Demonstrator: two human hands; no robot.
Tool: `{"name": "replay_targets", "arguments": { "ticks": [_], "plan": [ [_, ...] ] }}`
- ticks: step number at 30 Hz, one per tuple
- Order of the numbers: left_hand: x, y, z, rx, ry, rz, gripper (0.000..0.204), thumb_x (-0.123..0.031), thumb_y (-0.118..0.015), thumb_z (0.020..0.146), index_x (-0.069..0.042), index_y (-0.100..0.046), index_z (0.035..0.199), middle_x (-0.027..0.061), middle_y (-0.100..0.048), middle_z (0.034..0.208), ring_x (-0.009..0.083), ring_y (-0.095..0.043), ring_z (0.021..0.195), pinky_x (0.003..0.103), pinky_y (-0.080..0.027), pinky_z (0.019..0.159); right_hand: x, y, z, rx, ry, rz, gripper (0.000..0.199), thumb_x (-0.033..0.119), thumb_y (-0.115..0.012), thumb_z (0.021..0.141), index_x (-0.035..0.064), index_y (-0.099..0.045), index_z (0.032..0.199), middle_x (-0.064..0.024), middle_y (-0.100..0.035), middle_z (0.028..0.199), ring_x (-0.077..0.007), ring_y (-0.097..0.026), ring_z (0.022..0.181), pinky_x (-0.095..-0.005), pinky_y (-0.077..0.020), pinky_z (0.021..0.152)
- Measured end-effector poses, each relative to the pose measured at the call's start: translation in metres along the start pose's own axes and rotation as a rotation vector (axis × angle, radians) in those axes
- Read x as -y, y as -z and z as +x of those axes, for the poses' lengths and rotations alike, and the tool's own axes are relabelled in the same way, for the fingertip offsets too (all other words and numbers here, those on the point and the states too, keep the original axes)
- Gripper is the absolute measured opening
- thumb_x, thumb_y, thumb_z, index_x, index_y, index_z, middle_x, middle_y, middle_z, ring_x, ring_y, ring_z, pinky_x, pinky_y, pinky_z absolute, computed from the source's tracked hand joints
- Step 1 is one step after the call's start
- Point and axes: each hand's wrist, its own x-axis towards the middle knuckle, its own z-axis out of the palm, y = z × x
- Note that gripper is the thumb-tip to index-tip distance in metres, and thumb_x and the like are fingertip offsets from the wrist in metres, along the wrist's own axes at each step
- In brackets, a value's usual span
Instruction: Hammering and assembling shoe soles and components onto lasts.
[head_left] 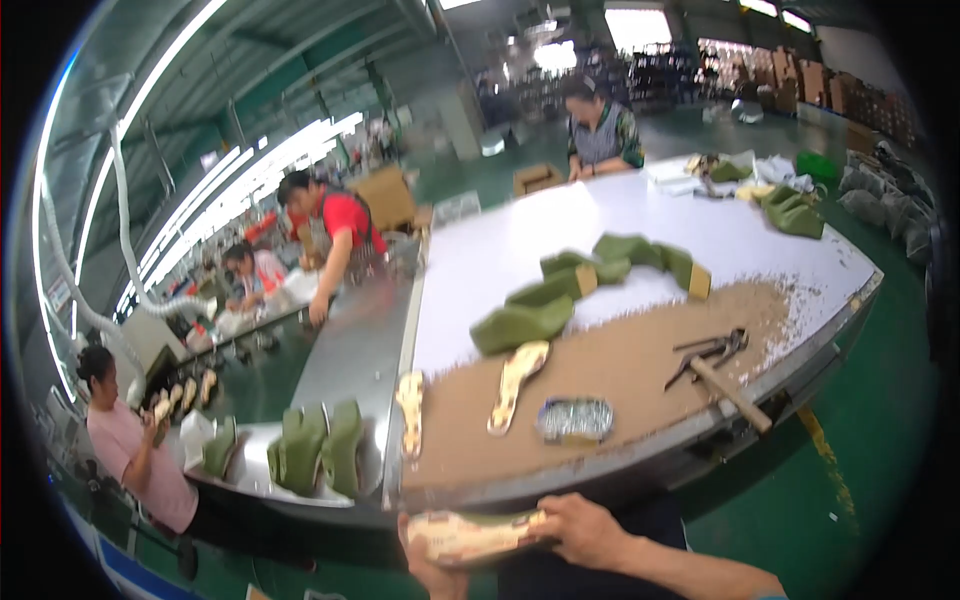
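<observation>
Close to my body, just off the table's near edge, I hold a green shoe piece with its cream insole board (470,537) facing up. My left hand (430,565) grips its left end from below. My right hand (583,530) has its fingers closed on the right end. On the brown-covered part of the table (640,375) ahead lie two loose insole boards, one at the left (411,412) and one further right (517,385). Beside them sits a clear container of small metal tacks (575,419). A wooden-handled hammer (735,397) and dark pincers (712,350) rest at the right.
Green shoe uppers (525,322) stand in a curved row across the white tabletop. More uppers (300,450) sit on the metal bench at the left. One co-worker (140,440) stands there, another in red (345,225) works beyond, and a third (603,130) is behind the table.
</observation>
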Motion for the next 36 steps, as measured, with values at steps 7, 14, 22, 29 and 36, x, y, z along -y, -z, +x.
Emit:
{"name": "replay_targets", "arguments": {
  "ticks": [7,14,22,29,36],
  "plan": [
    [-0.011,0.003,-0.002,-0.224,0.085,0.108,0.042,-0.023,-0.043,0.086,0.0,-0.051,0.12,0.018,-0.063,0.105,0.0311,-0.062,0.1,0.043,-0.051,0.09,0.007,-0.007,0.004,0.035,0.02,0.043,0.05,0.011,-0.08,0.064,0.0133,-0.055,0.108,-0.0157,-0.055,0.114,-0.0371,-0.055,0.101,-0.0423,-0.0497,0.084],
    [0.003,0.002,-0.003,-0.169,0.082,0.099,0.045,-0.017,-0.047,0.086,-0.002,-0.043,0.128,0.02,-0.061,0.107,0.0343,-0.061,0.1,0.045,-0.051,0.09,-0.002,-0.01,-0.022,0.041,-0.122,0.067,0.052,0.013,-0.083,0.064,0.0126,-0.055,0.108,-0.0169,-0.054,0.116,-0.039,-0.055,0.103,-0.0448,-0.0486,0.086],
    [-0.031,-0.004,-0.013,-0.167,0.032,0.066,0.05,-0.024,-0.052,0.08,0.001,-0.048,0.123,0.0198,-0.062,0.106,0.0352,-0.063,0.097,0.046,-0.053,0.087,0.021,-0.01,-0.005,-0.143,0.126,0.041,0.048,0.007,-0.08,0.065,0.0109,-0.055,0.106,-0.0186,-0.055,0.112,-0.0384,-0.058,0.092,-0.0451,-0.0502,0.078],
    [0.015,0.005,0.015,-0.217,0.13,0.094,0.047,-0.017,-0.046,0.083,-0.003,-0.044,0.128,0.0202,-0.061,0.109,0.0348,-0.06,0.103,0.046,-0.049,0.093,-0.005,-0.013,-0.008,-0.005,-0.071,0.015,0.047,0.005,-0.078,0.066,0.0107,-0.053,0.105,-0.0171,-0.054,0.115,-0.0388,-0.056,0.099,-0.0445,-0.0485,0.084],
    [-0.015,0.009,0.011,-0.052,0.169,0.468,0.056,-0.008,-0.05,0.083,-0.002,-0.04,0.138,0.0186,-0.057,0.121,0.0315,-0.057,0.111,0.044,-0.046,0.098,-0.005,-0.011,-0.007,0.048,-0.105,0.052,0.05,0.002,-0.077,0.065,0.0122,-0.054,0.108,-0.0179,-0.053,0.117,-0.0392,-0.055,0.102,-0.0445,-0.0489,0.085]
  ]
}}
